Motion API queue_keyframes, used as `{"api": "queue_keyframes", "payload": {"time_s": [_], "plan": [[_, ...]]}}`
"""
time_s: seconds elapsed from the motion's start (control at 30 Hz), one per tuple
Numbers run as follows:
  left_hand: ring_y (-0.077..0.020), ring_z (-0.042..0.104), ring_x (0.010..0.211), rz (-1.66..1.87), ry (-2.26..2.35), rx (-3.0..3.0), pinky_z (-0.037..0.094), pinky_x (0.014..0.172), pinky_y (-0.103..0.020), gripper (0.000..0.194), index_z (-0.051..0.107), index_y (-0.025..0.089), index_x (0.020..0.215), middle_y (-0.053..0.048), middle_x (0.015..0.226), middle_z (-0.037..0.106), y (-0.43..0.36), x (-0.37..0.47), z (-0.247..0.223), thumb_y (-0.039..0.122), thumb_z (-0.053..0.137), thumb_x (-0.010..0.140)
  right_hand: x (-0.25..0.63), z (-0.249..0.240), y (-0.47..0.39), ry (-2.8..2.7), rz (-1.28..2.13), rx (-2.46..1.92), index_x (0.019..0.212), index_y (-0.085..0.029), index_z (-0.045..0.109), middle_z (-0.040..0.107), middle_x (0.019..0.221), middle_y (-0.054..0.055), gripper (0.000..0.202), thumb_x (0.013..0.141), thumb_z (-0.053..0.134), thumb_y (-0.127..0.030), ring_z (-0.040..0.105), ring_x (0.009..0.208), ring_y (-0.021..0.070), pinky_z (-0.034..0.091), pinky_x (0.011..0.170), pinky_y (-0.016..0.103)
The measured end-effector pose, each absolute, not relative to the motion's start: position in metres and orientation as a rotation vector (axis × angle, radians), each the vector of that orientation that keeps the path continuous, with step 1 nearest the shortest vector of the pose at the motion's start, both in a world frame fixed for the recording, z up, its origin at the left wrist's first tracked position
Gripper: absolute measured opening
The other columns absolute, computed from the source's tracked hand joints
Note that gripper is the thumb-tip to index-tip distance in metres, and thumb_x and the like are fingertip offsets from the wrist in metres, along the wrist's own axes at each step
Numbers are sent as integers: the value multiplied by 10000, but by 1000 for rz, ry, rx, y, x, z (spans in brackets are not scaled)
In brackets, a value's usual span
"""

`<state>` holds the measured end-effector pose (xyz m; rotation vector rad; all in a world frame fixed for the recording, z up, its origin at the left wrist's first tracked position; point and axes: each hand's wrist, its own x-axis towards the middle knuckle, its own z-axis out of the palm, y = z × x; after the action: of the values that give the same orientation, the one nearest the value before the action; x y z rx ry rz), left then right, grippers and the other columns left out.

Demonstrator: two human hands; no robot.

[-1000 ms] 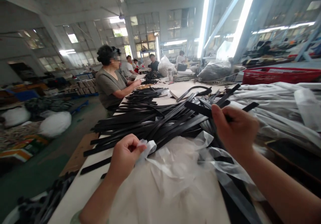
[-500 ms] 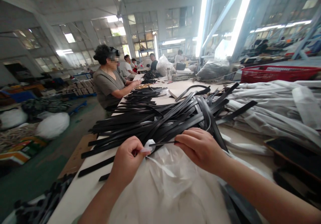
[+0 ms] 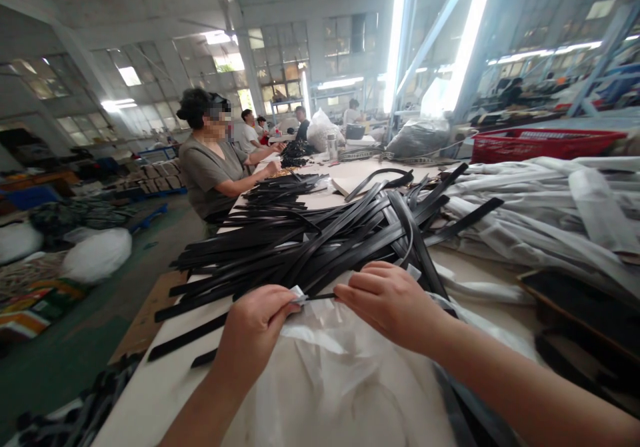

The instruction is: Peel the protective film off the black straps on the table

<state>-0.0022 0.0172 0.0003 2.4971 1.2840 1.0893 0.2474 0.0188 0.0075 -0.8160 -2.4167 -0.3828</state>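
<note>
Over the near side of the table, my left hand (image 3: 257, 323) pinches a small piece of whitish translucent plastic (image 3: 299, 293) at the end of a thin dark strap (image 3: 321, 296). My right hand (image 3: 387, 303) is closed on that strap a short way to the right, its fingers curled over it. Under both hands lies thin, crumpled clear plastic (image 3: 335, 360). Just beyond them spreads a heap of flat black straps (image 3: 300, 250). Whether the strap end sits inside the plastic piece or against it, I cannot tell.
Long white wrapped strips (image 3: 525, 213) are heaped at the right, below a red basket (image 3: 545, 145). A co-worker (image 3: 210, 160) stands at the table's left edge. More dark straps (image 3: 75, 400) lie low at the left. A clear bottle (image 3: 332, 147) stands farther back.
My hands have drawn closer together, shortening the strap showing between them. The fingers of my left hand now cover more of the plastic piece. The whole view has shifted slightly.
</note>
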Motion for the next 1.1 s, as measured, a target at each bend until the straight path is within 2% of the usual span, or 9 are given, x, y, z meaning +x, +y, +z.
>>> {"api": "queue_keyframes", "payload": {"time_s": [0.2, 0.33, 0.47, 0.53, 0.63, 0.73, 0.83, 0.97, 1.1], "plan": [[-171, 695, 787, 1042, 1171, 2761, 524, 737, -241, 133, 696, 208, 895, -27, 863, 749, 10, 9, -1, 196, 566, 870, 238, 4, 11, -2429, -386, -758, 910, -192, 602, 556, 670, -19, 152, 960, 464, -231, 490, 614, 134, 317, 654, 304], [-173, 706, 779, 991, 1023, 3077, 521, 689, -241, 198, 667, 209, 985, -32, 898, 754, 0, 9, 2, 180, 498, 886, 227, 5, 3, -2487, -371, -714, 844, -189, 588, 574, 666, -23, 177, 955, 459, -239, 499, 580, 137, 319, 618, 306], [-229, 706, 793, 900, 1145, 3256, 512, 707, -315, 265, 665, 196, 1025, -66, 940, 749, 7, -13, 2, 193, 454, 865, 228, 5, 9, -2530, -279, -928, 1016, -190, 572, 634, 731, -15, 191, 949, 495, -352, 569, 645, 160, 331, 602, 299], [-266, 698, 786, 857, 1376, 3155, 497, 704, -365, 281, 678, 197, 969, -87, 929, 742, 13, -23, 2, 242, 419, 871, 234, 4, 15, -2545, -270, -1085, 998, -198, 574, 648, 754, -7, 173, 940, 514, -349, 588, 671, 169, 320, 591, 296], [-280, 681, 823, 629, 1634, 2810, 471, 717, -383, 295, 675, 208, 904, -91, 920, 728, 17, -20, 4, 269, 386, 887, 242, 5, 21, -2591, -288, -1127, 932, -214, 585, 649, 794, -5, 69, 923, 526, -250, 587, 705, 167, 315, 613, 296], [-238, 654, 793, 327, 1600, 2507, 438, 706, -347, 283, 631, 202, 857, -68, 835, 698, 9, -1, 9, 197, 350, 892, 243, 10, 18, -2579, -346, -1105, 1003, -223, 583, 625, 793, -2, 106, 910, 533, -224, 559, 711, 172, 314, 659, 309], [-198, 595, 696, 282, 1493, 2298, 405, 670, -314, 290, 560, 198, 736, -28, 707, 627, -3, 16, 14, 234, 337, 918, 242, 15, 12, -2549, -374, -1105, 1030, -228, 583, 602, 768, -2, 135, 906, 534, -210, 528, 691, 171, 301, 683, 317], [-184, 572, 753, 411, 1325, 2047, 417, 711, -286, 313, 595, 190, 807, -24, 785, 630, -13, 23, 16, 348, 359, 941, 245, 19, 10, -2549, -320, -1025, 931, -218, 600, 611, 756, 2, 82, 918, 520, -232, 534, 718, 170, 287, 705, 319], [-224, 576, 947, 377, 1214, 1939, 408, 868, -316, 299, 662, 190, 968, -65, 980, 662, -18, 23, 13, 356, 416, 932, 245, 21, 8, -2609, -205, -912, 759, -194, 578, 627, 696, 1, 126, 869, 535, -237, 546, 669, 158, 277, 674, 323]]}}
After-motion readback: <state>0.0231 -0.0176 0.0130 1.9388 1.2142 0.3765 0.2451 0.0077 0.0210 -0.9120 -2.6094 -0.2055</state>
